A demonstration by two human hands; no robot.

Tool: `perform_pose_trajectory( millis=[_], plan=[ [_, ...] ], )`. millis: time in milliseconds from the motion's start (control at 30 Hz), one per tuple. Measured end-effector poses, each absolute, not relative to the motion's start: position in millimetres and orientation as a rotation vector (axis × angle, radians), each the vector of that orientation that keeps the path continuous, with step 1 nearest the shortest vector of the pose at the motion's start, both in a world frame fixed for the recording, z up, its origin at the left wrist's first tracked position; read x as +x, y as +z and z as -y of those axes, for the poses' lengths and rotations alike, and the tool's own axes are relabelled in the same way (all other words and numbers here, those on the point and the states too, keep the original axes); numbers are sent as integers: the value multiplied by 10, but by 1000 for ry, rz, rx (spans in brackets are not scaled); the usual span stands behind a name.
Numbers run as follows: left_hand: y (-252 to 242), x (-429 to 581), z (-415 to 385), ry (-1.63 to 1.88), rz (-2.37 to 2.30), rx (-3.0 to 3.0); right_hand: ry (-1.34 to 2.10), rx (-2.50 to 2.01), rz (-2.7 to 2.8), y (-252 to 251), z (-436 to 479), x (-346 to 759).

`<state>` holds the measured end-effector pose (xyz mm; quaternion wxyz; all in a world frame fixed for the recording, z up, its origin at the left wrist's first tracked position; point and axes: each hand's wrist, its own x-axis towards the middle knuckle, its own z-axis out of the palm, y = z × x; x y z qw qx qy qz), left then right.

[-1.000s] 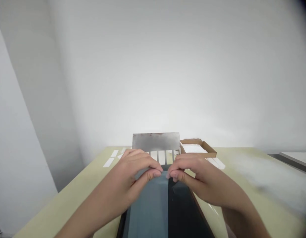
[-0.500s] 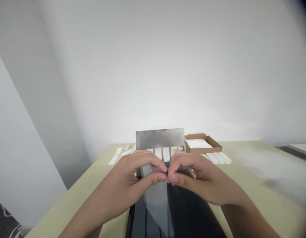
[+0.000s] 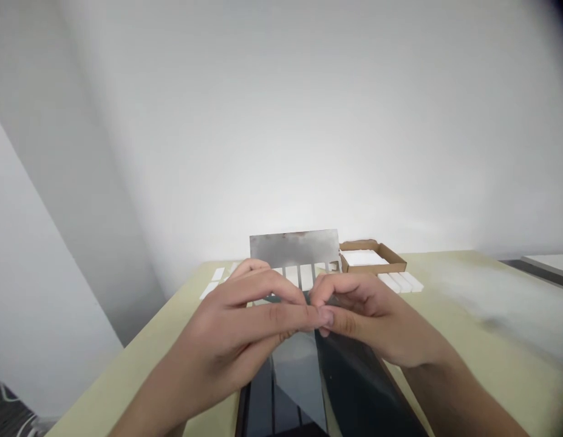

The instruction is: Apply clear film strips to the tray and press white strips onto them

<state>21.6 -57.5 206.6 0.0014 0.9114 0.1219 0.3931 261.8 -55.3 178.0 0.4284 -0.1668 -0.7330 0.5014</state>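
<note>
**Both hands pinch film at top of dark panel, slotted plate just behind**

L hand (image 3: pixel 226 328) and R hand (image 3: pixel 367 315) meet at centre, above far end of black panel (image 3: pixel 349 388). Both are closed in a pinch, not released, on thin see-through film (image 3: pixel 299 376). L fingers (image 3: pixel 263 285) curve over the top and their tips come against R fingertips (image 3: pixel 324 317). Exact hold under the fingers is hidden.

Film is at middle of panel, lying along it approx, and its lower part goes out of view at bottom of frame. Panel's L edge runs nearly straight down, its R edge slants out to lower R, and near end is cut off by frame. Room is narrow on far side: upright metal plate (image 3: pixel 294 247) stands just behind the hands, w/ slotted lower part partly hidden by fingers. This plate is the main thing in the way there.

On both sides there is more room. Table (image 3: pixel 139 364) continues past both panel edges, and both forearms lie over it. White strips (image 3: pixel 209 290) lie to L of plate, near table's far edge. More white strips (image 3: pixel 399 281) lie side by side to R, just in front of cardboard tray (image 3: pixel 372 258). Tray holds white stack (image 3: pixel 364 258) and stands just beside plate. Wall (image 3: pixel 281 121) rises behind table.
</note>
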Motion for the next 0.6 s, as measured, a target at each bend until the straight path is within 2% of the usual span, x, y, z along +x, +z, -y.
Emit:
perform_pose_trajectory(
  millis=[233,600],
  plan=[
    [1991,203,590,1309,-398,2901,1393,-298,1729,1767,533,2597],
    [2019,273,620,1390,-321,2903,1417,-258,1708,1769,569,2589]
  ],
)
